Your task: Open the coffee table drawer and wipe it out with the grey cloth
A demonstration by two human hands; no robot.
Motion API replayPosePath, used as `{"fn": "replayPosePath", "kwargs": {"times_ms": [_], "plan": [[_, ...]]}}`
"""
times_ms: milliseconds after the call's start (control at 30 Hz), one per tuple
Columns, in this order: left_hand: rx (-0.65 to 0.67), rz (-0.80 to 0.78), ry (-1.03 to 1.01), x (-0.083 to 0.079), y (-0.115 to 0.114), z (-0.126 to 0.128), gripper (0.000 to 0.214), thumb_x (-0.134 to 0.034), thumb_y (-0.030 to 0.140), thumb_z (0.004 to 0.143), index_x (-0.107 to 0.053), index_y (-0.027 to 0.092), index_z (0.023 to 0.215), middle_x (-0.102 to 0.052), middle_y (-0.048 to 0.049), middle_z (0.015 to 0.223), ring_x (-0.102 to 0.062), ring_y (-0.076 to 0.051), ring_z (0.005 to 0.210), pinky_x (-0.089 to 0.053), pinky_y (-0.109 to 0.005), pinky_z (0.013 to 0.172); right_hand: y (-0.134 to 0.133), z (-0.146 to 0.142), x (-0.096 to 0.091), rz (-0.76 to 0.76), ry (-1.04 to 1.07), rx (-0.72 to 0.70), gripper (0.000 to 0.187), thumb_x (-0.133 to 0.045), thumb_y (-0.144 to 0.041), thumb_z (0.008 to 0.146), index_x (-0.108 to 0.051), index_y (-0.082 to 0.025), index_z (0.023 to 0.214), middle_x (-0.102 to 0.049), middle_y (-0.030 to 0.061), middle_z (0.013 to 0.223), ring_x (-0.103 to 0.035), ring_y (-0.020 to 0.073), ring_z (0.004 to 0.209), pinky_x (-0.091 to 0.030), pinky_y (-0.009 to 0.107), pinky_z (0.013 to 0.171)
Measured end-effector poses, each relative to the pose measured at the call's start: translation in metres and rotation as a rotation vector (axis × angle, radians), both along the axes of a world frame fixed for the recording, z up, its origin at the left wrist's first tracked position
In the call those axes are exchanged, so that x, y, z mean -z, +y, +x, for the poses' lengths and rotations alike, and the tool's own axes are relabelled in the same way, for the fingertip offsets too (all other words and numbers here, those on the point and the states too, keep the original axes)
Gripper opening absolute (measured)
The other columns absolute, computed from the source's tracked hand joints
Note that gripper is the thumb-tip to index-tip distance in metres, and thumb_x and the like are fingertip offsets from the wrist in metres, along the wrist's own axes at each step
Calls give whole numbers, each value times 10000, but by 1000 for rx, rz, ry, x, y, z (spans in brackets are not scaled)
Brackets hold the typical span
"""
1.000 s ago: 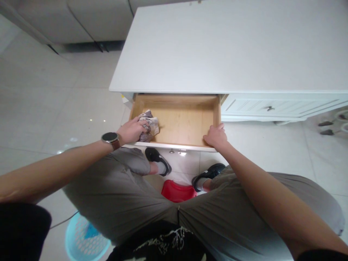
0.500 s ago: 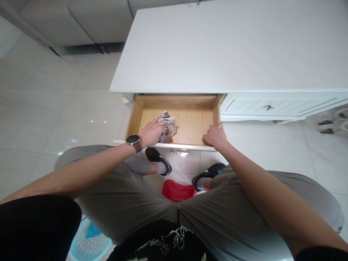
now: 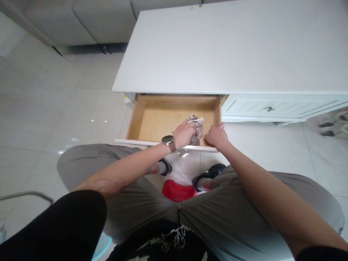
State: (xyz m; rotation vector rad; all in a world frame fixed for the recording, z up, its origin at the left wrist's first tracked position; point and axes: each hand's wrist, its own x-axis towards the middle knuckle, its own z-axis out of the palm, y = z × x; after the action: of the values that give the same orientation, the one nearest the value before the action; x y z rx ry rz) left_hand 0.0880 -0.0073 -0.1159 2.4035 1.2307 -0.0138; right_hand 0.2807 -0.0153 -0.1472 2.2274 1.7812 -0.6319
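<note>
A wooden drawer (image 3: 163, 119) is pulled out of a white cabinet (image 3: 212, 54). Inside it, near the front right, my left hand (image 3: 185, 134) is closed on a crumpled grey-and-white rag (image 3: 199, 127) that rests against the drawer bottom. My right hand (image 3: 216, 136) grips the drawer's front right corner, with its fingers over the side wall. Part of the rag lies hidden under my left fingers.
A closed drawer front with a small knob (image 3: 270, 109) is to the right. Between my feet sits a red plastic basin (image 3: 179, 191). A light blue basket (image 3: 102, 246) shows at the lower left, mostly covered by my sleeve. A grey sofa (image 3: 103, 21) stands behind.
My left hand has slid the rag rightward along the drawer bottom, from the left part towards the right wall. My right hand has stayed on the corner.
</note>
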Motion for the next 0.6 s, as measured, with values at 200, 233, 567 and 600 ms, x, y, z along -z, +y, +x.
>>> {"fn": "replayPosePath", "kwargs": {"times_ms": [200,233,567,600], "plan": [[-13,42,-11,-1,-9,59,245,-579,93,859,-725,187,1032,-674,-95,1223,-567,-307,1194,-530,-395,928,14,12,-6,-22,102,-35,488,-263,-390,1063,-551,-91,1321,-513,242,1281,-636,370,1159,-492,481,989],[-24,52,-21,1,-10,66,262,-587,100,858,-719,168,1074,-670,-112,1236,-570,-311,1196,-531,-397,944,16,15,-5,-26,101,-71,495,-225,-371,1070,-556,-98,1316,-533,236,1268,-606,377,1201,-485,486,1000],[-169,-77,-70,18,-6,96,350,-661,160,833,-724,127,1176,-688,-157,1261,-623,-325,1156,-542,-454,1001,33,35,10,-33,64,-307,488,-183,-300,1087,-518,-180,1420,-569,183,1428,-476,370,1272,-439,493,1047],[-163,-88,-78,18,-6,96,378,-681,171,821,-720,134,1195,-686,-158,1273,-622,-324,1173,-536,-453,1017,34,34,10,-33,73,-292,499,-173,-316,1090,-519,-191,1428,-572,175,1432,-474,372,1282,-439,493,1047]]}}
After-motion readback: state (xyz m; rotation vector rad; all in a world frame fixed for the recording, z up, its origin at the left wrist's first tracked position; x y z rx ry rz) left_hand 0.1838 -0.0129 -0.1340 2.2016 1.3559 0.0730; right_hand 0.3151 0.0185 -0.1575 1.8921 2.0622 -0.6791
